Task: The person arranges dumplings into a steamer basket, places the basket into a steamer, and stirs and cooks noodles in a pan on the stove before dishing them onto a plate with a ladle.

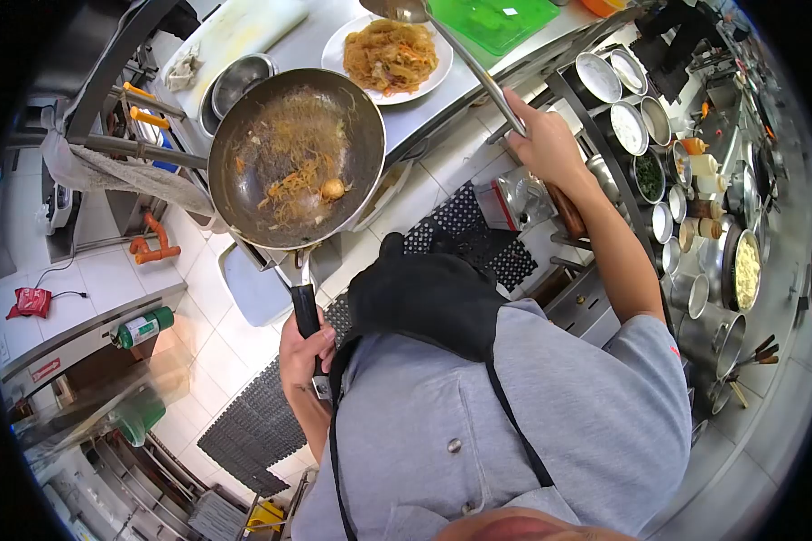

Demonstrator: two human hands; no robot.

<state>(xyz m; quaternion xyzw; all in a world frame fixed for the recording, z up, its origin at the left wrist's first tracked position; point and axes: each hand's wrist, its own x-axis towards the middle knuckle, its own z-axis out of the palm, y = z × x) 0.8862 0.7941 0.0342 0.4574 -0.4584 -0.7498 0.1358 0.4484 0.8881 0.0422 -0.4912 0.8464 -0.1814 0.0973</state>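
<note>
My left hand [306,350] is wrapped round the black handle of a frying pan [235,167], which is tilted toward me. Noodle strands and bits of vegetable cling to the pan's inside, with a small round piece [332,188] among them. In my right hand [550,135] is a long-handled metal ladle [469,61], gripped near its wooden end. The ladle's bowl is up at the top edge, partly cut off. Between pan and ladle, a white plate [334,56] on the counter carries a heap of cooked noodles [390,57].
A metal bowl [244,81] sits behind the pan beside a white cutting board [235,41]. A green board [487,22] lies at the counter's far side. On my right stands a rack of pots and containers [624,128]. Black mats [253,424] cover parts of the tiled floor.
</note>
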